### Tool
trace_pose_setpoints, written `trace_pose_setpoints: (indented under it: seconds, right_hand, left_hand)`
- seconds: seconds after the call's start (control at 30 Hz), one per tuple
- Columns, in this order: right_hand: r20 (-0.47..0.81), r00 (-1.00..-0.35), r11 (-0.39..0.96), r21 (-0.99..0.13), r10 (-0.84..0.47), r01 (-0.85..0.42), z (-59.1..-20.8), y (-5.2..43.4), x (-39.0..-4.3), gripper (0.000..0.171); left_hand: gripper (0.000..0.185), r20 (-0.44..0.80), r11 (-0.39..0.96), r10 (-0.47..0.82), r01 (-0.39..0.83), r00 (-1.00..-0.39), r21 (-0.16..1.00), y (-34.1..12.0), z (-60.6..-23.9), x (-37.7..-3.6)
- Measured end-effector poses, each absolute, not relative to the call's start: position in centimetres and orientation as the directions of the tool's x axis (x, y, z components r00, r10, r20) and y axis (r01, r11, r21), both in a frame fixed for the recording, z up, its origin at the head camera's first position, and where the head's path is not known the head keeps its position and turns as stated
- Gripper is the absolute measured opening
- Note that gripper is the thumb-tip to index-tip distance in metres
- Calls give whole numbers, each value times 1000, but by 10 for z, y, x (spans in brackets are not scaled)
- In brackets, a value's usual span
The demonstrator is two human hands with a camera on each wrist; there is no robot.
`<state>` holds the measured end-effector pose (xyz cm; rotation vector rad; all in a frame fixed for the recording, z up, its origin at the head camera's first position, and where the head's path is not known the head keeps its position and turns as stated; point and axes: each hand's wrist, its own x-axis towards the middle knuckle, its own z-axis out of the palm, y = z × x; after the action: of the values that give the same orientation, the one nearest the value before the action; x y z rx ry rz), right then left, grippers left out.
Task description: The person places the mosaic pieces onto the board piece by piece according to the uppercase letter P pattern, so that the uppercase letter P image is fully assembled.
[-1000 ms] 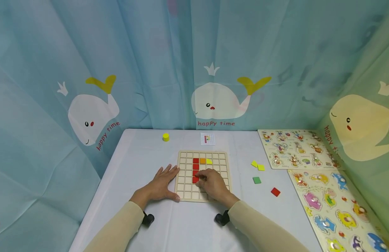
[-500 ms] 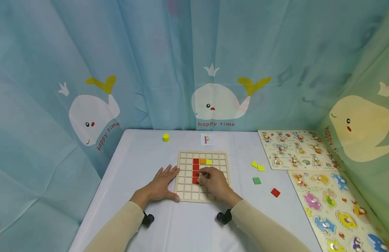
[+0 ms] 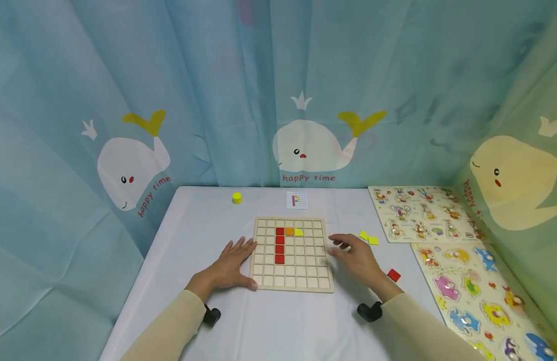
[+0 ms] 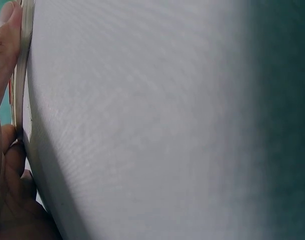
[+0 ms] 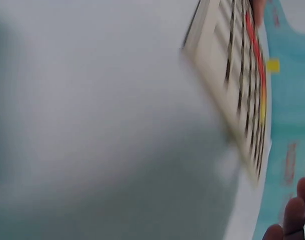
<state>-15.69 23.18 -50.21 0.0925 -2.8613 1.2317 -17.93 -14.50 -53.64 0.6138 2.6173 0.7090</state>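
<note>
1. Wooden grid board lies flat on a white-covered table, between a person's hands.
2. Left hand, fingers spread, touches its left edge, presumably steadying it.
3. Right hand, loosely bent and apparently unladen, hovers just beside the right edge.
4. Patterned card lies beyond, likely for easy reference.

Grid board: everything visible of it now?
The grid board is square, pale and wood-like, with thin dividers forming shallow cells inside a plain rim. It lies flat on the white-covered table. Four red tiles fill part of one column; an orange tile, then a yellow tile, continue right from the top red one. The left hand touches its left edge; the right hand is near its right edge.
</note>
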Motion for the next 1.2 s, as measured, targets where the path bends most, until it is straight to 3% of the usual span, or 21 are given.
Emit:
trace_pose_setpoints:
  seconds: [0.27,0.7,0.97,1.2]
  right_hand:
    - [82,-995,744,-662,-51,-93,-502,309,-129,43]
    - [-63,-997,836,-549,-44,-2,-513,367,-103,62]
    - [-34,-999,859,-512,8,24,-518,370,-106,32]
    - [-14,-1000,862,-507,-2,5,-518,364,-116,27]
  left_hand:
    - [127,-216,771,508,329,-834,545,-146,-539,-178]
    - [126,-232,784,488,305,-842,541,-147,-536,-175]
    - [126,-229,783,491,311,-841,538,-146,-537,-177]
    - [126,-226,784,491,314,-841,535,-145,-538,-178]
